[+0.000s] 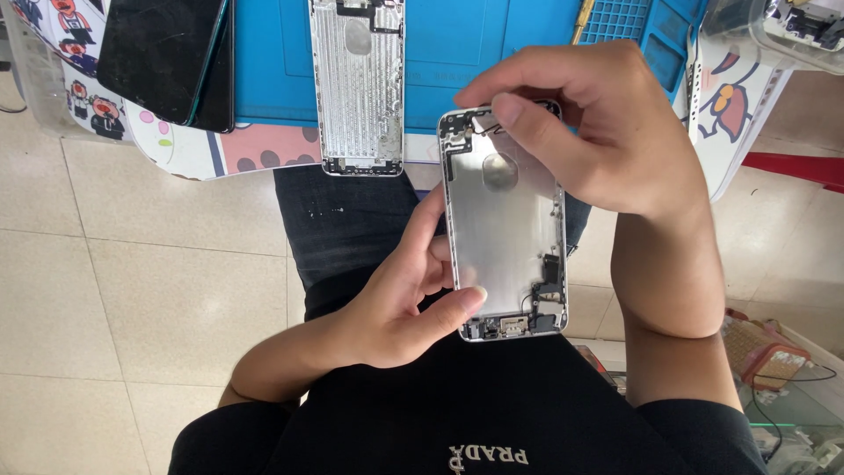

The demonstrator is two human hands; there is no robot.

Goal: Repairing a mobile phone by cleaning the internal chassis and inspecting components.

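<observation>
I hold an opened silver phone housing (505, 224) over my lap, its bare inner side facing up with small black parts at both ends. My left hand (400, 295) grips its lower left edge, thumb across the bottom corner. My right hand (585, 127) covers the top end, fingers curled over the upper edge and thumb pressed near the top left corner. What the right fingertips touch is hidden.
A second empty silver housing (359, 84) lies on the blue work mat (272, 53) at the table edge. A dark phone screen (163, 57) rests on the cartoon-patterned cloth (189, 149) at left. Clear plastic bin (791, 31) at upper right. Tiled floor (132, 281) below.
</observation>
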